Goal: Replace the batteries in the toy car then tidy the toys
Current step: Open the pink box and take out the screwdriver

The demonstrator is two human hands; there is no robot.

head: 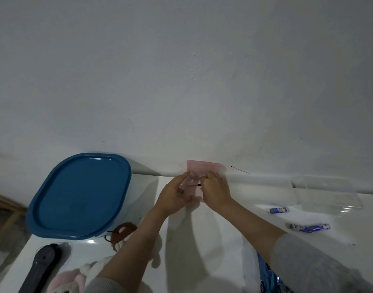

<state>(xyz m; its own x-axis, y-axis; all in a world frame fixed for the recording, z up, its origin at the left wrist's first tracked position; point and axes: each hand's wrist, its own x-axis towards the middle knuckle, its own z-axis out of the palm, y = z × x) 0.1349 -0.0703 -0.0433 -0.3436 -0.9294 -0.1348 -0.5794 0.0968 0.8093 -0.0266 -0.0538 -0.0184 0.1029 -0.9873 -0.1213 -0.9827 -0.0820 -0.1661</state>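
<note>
A small translucent pink plastic case (202,168) stands at the far edge of the white table, against the wall. My left hand (175,196) grips its left side. My right hand (216,191) pinches something small and dark at its front; what it is I cannot tell. Three blue batteries lie to the right: one (279,210) alone, and a pair (310,227) nearer me. A shiny blue toy car (270,280) shows partly under my right sleeve at the bottom edge.
A large tub with a blue lid (80,195) stands at the left. A clear plastic box (327,194) sits at the far right. A black handled tool (42,267), a brown toy (123,231) and a pink-white plush (75,280) lie near the front left.
</note>
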